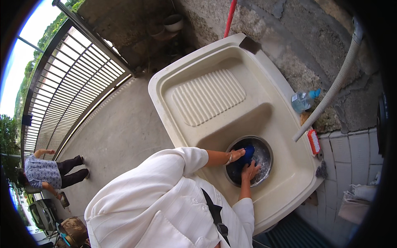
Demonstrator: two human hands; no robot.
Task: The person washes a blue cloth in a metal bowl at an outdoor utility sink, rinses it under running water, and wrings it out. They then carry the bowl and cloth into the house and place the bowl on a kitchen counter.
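A round metal basin [270, 153] stands in the deep bowl of a cream-coloured wash sink [285, 182]. In it lies a wet, dark blue cloth [249, 152], with foamy water around it. My left hand [237, 155], a bracelet at its wrist, is closed on the cloth from the left side of the basin. From the near side my right hand [249, 170] reaches in, fingers apart, touching the cloth's edge at the foam. Part of the cloth is hidden beneath both hands.
A ribbed washboard [209, 97] is moulded into the sink's far part. Along the right rim are a clear bottle with a blue top [304, 101], a red-and-white brush [313, 141] and a grey hose [331, 91]. Another person [45, 171] stands left, near a metal gate [70, 78].
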